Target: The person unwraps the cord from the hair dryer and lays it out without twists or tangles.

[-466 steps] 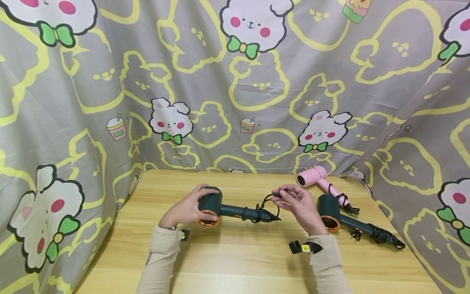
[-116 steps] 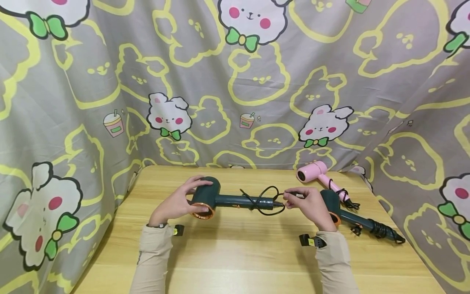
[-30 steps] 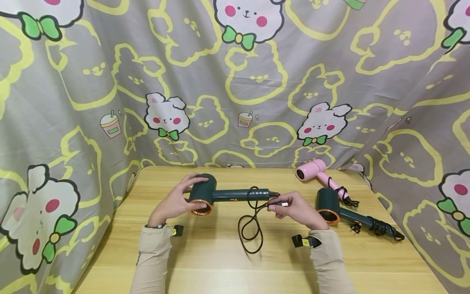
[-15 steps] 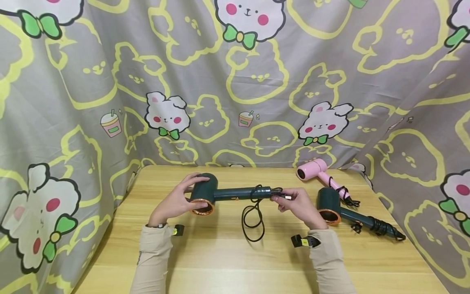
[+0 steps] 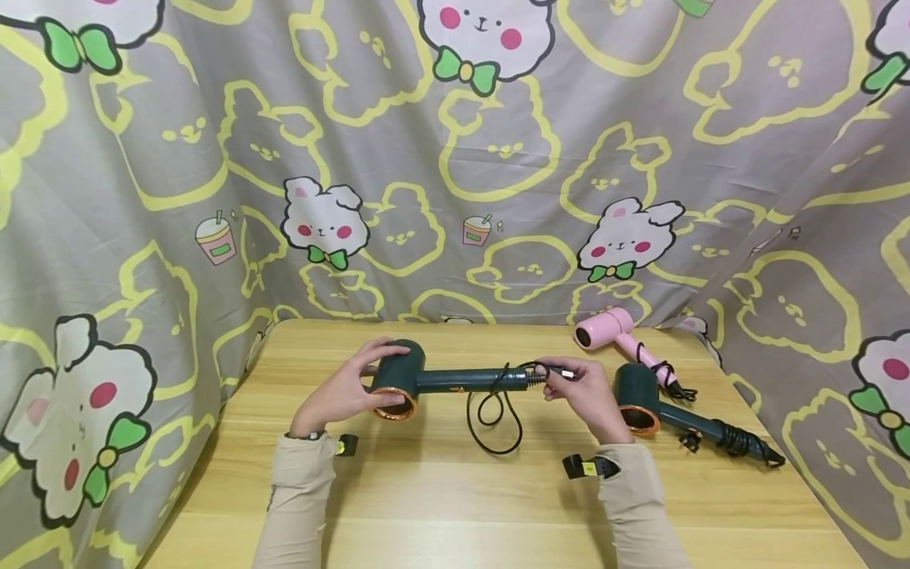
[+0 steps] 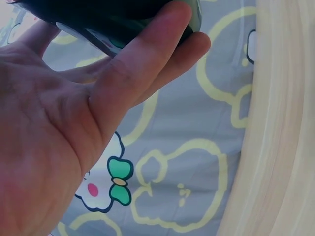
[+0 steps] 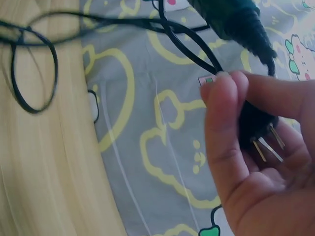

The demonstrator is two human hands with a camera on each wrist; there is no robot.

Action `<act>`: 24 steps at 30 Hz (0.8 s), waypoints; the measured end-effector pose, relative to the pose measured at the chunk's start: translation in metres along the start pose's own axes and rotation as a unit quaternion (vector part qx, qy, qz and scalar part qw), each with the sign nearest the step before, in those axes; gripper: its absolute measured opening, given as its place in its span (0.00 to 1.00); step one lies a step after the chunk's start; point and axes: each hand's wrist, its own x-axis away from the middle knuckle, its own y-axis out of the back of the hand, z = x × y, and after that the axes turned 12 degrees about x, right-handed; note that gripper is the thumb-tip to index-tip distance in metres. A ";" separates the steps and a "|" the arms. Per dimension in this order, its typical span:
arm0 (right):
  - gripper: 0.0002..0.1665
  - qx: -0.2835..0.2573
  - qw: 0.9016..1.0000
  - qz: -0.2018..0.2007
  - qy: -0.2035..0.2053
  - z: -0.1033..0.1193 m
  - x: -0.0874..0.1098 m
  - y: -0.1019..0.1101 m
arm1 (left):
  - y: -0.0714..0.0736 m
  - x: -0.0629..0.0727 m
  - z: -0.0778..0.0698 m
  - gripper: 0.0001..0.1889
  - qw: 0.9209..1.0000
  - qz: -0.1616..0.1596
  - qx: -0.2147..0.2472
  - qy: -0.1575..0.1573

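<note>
In the head view my left hand [image 5: 341, 391] grips the barrel of a dark green hair dryer [image 5: 469, 381] with a copper-coloured rim, thumb below and fingers on top. Its handle points right, held above the table. My right hand [image 5: 586, 395] is just past the handle's end. In the right wrist view its thumb and fingers pinch a black plug [image 7: 253, 120] with metal prongs, together with part of the cord. The black cord [image 5: 498, 453] crosses the handle and hangs below it in loose loops. The left wrist view shows only the dark underside of the barrel [image 6: 103, 19].
A second dark green hair dryer [image 5: 636, 391] lies at the right, its cord wrapped round the handle. Behind it lies a pink hair dryer [image 5: 604, 328] with a black cord. The wooden table [image 5: 455, 506] is bordered by a patterned curtain [image 5: 426, 158].
Many seconds ago the cord was wound closely about the handle; now it hangs in loose loops. Lately the right hand has shifted slightly up and right with the plug; the left keeps its grip.
</note>
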 end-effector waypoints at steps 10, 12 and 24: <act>0.18 -0.014 1.000 -0.019 0.001 0.003 0.001 0.000 | -0.002 -0.001 0.001 0.36 1.000 0.007 0.003 0.004; 0.19 -0.006 1.000 -0.017 0.003 0.003 0.001 0.003 | -0.001 -0.001 0.001 0.36 1.000 0.007 0.003 0.004; 0.08 -0.125 0.983 -0.128 -0.034 0.002 0.003 0.021 | 0.005 0.002 0.006 0.37 0.999 0.013 -0.016 0.037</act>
